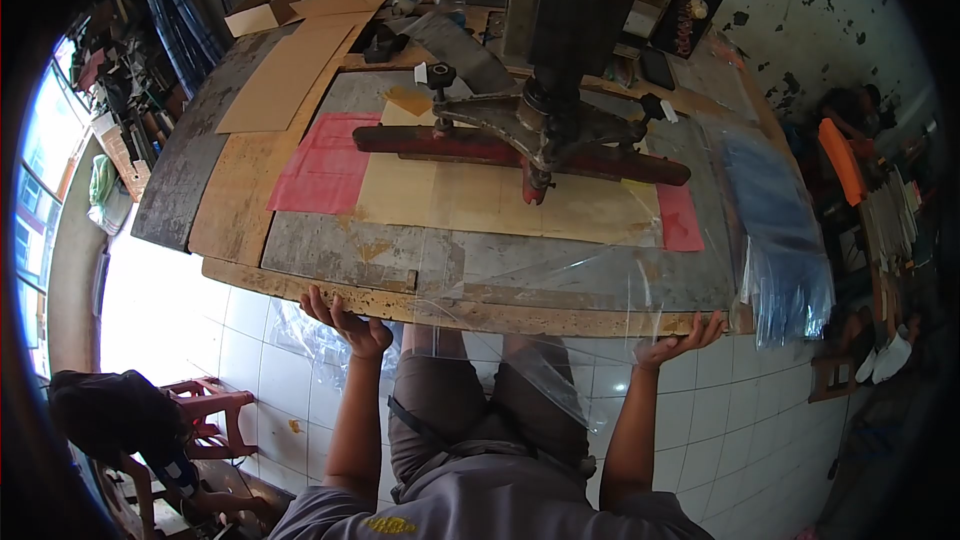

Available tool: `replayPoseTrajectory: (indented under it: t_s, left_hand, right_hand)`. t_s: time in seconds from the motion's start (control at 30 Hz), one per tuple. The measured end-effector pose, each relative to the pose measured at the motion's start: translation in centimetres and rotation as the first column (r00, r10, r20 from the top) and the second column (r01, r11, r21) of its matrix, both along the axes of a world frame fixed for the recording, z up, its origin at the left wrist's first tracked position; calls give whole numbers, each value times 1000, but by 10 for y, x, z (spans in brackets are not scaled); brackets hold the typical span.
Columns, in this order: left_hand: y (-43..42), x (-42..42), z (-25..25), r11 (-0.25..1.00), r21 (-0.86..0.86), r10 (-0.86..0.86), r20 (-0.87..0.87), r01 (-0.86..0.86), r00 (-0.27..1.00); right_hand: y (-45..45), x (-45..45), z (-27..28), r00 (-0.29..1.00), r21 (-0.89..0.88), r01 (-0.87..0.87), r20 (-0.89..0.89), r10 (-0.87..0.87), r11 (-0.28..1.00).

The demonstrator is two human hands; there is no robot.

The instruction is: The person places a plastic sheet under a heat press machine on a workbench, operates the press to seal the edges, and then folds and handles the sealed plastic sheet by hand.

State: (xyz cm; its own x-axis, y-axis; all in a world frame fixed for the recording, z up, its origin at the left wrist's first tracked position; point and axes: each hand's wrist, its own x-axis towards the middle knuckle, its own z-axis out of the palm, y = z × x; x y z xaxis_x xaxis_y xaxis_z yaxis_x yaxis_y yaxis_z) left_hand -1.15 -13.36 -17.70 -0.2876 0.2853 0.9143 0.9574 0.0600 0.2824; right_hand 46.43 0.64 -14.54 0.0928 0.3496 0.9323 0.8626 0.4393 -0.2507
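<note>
While facing the worktable point(232, 190), touches its wooden front edge point(240, 273) with left hand point(348, 323) and right hand point(685, 342), set well apart with fingers curled upward; cannot tell whether clamped on anything. Note clear film point(548, 380) draped over that edge between both hands. Record cream sheet point(480, 205) flanked by pink pieces point(318, 165) below red bar point(430, 140), blue-tinted plastic sheets point(785, 230) at right end.

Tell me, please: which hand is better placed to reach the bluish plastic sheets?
Probably the right hand: it is at the table's front edge, near the plastic sheets, while the left hand is farther away.
</note>
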Motion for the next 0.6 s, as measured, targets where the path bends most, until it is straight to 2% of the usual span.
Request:
replayPoseTrajectory:
  t_s: [0.2, 0.6]
  left_hand:
    - [0, 1, 0, 999, 17, -35, 17, 35, 999]
    - [0, 0, -3, 1000, -13, 19, 2, -19, 1000]
  right_hand:
    - [0, 0, 0, 1000, 7, 12, -4, -12, 1000]
    - [-1, 1, -1, 999, -8, 40, 3, -40, 999]
